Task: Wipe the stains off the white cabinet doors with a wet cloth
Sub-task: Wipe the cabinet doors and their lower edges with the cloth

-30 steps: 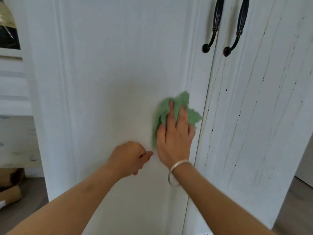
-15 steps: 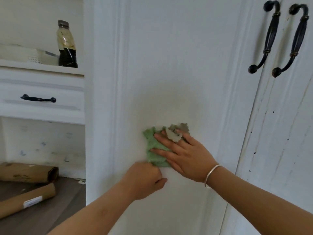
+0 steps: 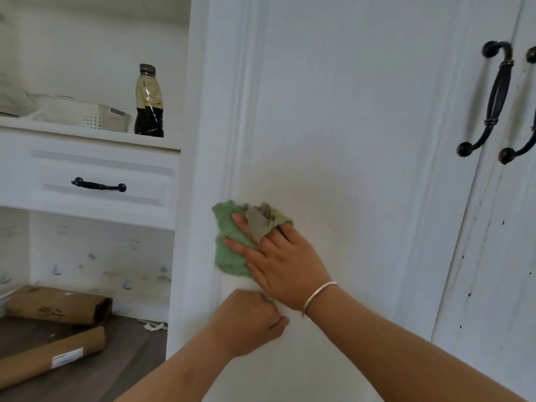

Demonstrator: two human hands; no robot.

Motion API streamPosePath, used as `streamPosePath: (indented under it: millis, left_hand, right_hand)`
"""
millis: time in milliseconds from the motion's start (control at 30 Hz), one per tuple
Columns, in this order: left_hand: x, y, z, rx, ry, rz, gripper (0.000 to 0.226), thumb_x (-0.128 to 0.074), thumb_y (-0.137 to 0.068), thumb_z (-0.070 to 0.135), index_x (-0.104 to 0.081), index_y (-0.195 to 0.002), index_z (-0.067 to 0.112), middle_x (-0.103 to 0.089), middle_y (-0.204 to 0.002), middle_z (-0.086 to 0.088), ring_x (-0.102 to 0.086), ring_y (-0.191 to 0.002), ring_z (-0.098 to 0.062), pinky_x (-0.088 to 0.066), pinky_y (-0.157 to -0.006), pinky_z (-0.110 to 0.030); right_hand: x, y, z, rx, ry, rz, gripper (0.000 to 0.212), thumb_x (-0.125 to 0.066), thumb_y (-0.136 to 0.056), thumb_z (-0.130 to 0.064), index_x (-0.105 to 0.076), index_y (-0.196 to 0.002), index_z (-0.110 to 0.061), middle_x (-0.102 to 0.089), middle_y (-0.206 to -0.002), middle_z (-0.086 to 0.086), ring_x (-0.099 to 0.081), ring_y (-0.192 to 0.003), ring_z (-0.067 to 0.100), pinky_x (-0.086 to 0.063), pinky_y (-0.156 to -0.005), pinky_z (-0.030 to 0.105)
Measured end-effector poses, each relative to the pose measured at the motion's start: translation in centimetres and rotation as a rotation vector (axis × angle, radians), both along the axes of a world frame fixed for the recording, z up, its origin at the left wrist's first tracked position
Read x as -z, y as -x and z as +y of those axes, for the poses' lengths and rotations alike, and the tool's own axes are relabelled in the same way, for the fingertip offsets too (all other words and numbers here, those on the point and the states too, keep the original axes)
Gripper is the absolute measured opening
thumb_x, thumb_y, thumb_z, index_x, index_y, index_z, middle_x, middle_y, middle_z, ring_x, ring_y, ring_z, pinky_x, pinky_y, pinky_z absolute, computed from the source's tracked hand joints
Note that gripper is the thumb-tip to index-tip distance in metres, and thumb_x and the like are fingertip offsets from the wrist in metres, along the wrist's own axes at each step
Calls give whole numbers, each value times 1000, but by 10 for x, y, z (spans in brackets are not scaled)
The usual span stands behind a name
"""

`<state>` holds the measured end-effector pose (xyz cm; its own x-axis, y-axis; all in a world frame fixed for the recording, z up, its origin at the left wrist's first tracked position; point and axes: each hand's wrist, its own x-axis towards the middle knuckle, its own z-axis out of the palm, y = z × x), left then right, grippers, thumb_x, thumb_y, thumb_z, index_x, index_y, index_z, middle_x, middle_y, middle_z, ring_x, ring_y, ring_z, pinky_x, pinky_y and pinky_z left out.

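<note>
A green cloth (image 3: 230, 255) with a dirty grey-brown patch lies flat against the left white cabinet door (image 3: 348, 111), near the door's left moulding. My right hand (image 3: 278, 262) presses on it with fingers spread, a silver bangle on the wrist. My left hand (image 3: 249, 323) is a loose fist resting against the door just below the right hand, holding nothing that I can see. A faint yellowish stain shows on the panel above and right of the cloth. The right door (image 3: 499, 256) carries dark specks and streaks.
Two dark metal handles (image 3: 490, 103) hang at the upper right where the doors meet. To the left are a drawer with a black pull (image 3: 98, 185), a shelf with a dark bottle (image 3: 149, 103) and a white basket (image 3: 84, 114), and cardboard rolls (image 3: 58, 307) on the floor.
My right hand has slid the cloth leftward across the door, from near the right edge to the left moulding. The view has swung left too. My left hand stayed just below it.
</note>
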<state>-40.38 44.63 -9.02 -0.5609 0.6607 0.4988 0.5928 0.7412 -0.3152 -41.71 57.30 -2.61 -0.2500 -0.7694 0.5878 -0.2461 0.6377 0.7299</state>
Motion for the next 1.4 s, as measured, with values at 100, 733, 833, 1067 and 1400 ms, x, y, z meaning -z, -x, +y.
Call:
streamPosePath:
  millis: [100, 733, 833, 1067, 1400]
  left_hand:
    - [-5, -3, 0, 32, 20, -130, 48, -30, -99, 42, -56, -68, 15, -68, -77, -7, -60, -76, -24, -43, -69, -32]
    - [-16, -8, 10, -20, 94, -180, 46, -26, -102, 43, -47, -71, 17, -63, -79, -3, -55, -83, -22, -39, -74, -33]
    - [-35, -15, 35, 46, 94, -86, 47, -25, -102, 42, -46, -71, 16, -65, -84, -8, -56, -78, -26, -41, -72, -33]
    - [-72, -22, 91, 103, 85, 54, 47, -24, -101, 45, -45, -69, 18, -64, -77, -5, -60, -74, -26, -33, -61, -30]
    - [-135, -21, 185, 191, 32, 234, 52, -26, -101, 45, -24, -57, 16, -29, -55, 3, -44, -59, -23, -28, -56, -30]
  right_hand:
    - [-30, 4, 11, 1, -53, 33, 49, -38, -101, -37, -35, -149, -30, -26, -158, 7, -36, -141, 29, -25, -115, 43]
    - [-16, -24, 110, 160, 475, 118, 51, -35, -100, -40, -31, -150, -30, -19, -159, 13, -22, -146, 30, -20, -115, 43]
    - [6, -27, 127, 166, 841, 132, 52, -32, -101, -34, -30, -151, -20, -18, -158, 20, -16, -146, 35, -17, -117, 43]
    - [60, -33, 133, 216, 866, 39, 52, -29, -102, -33, -24, -151, -18, -20, -156, 21, -16, -146, 34, -20, -114, 41]
    - [-38, -47, 214, 245, 1210, 137, 54, -20, -103, -34, -11, -155, -21, -10, -161, 15, -5, -150, 26, -9, -121, 40]
